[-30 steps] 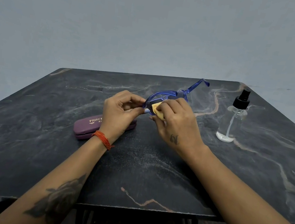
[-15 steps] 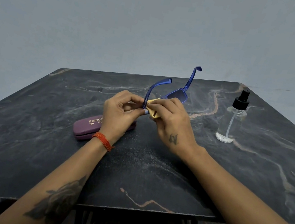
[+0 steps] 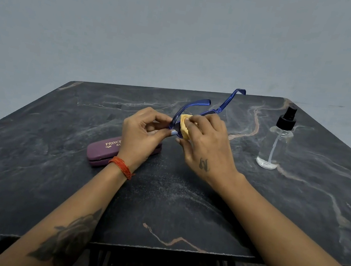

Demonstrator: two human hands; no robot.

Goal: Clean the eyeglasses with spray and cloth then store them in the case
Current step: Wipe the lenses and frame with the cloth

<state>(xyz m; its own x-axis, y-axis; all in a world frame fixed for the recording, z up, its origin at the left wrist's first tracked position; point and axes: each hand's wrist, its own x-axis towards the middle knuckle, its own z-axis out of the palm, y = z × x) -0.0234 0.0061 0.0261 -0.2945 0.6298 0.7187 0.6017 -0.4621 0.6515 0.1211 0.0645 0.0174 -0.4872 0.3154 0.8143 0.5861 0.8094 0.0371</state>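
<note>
The blue eyeglasses (image 3: 198,109) are held above the middle of the dark marble table (image 3: 29,168), with both temples open and pointing to the far right. The left hand (image 3: 145,133) pinches the left end of the frame between thumb and fingers. The right hand (image 3: 204,143) has its fingers curled around a yellow cloth (image 3: 184,128), which it presses on the lens. The purple case (image 3: 102,152) lies closed on the table, partly hidden under the left hand. The clear spray bottle (image 3: 275,142) stands upright on the right, well apart from the hands.
</note>
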